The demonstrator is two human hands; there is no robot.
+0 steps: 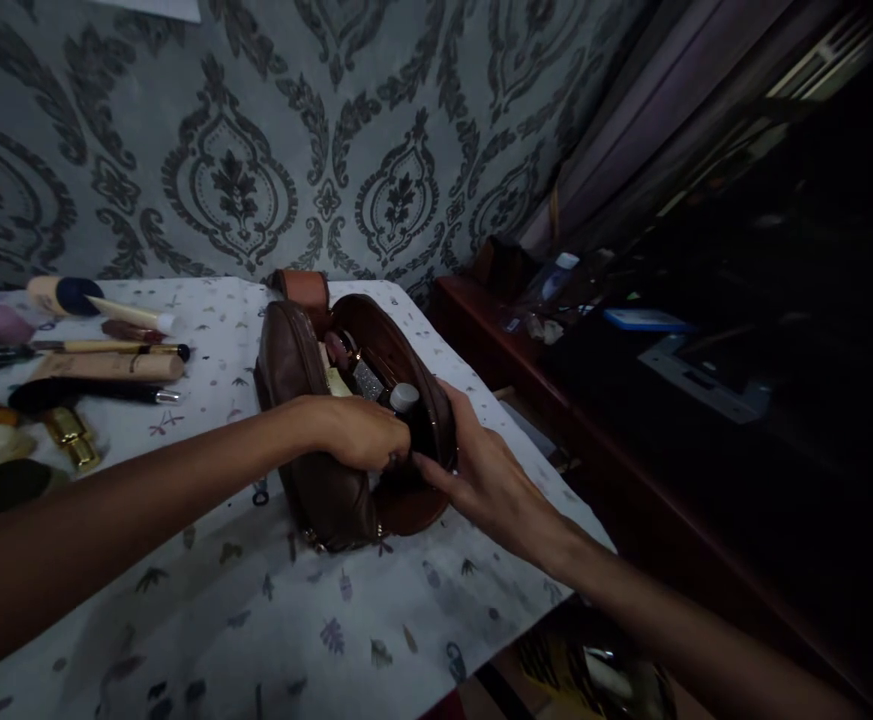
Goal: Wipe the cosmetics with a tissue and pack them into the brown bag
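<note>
A brown leather toiletry bag [335,500] lies unzipped on the patterned tablecloth, its mouth facing up. My left hand [368,432] reaches into the opening, and its fingertips are hidden inside. My right hand [485,480] grips the bag's right side wall, thumb at the inner edge and fingers behind the outer face. In the bag, a bottle with a white-grey cap [404,398] stands just beyond my left hand. Farther back sit a silver glittery item [368,380] and a pale yellow item [337,382]. The bag's dark interior hides the rest.
Cosmetics lie on the tablecloth [256,620] to the left: a beige tube [110,367], a brush [113,347], a gold-coloured tube [72,438] and round containers. A patterned wall stands behind. To the right, a dark red wooden piece of furniture [511,350] holds a blue box [646,320].
</note>
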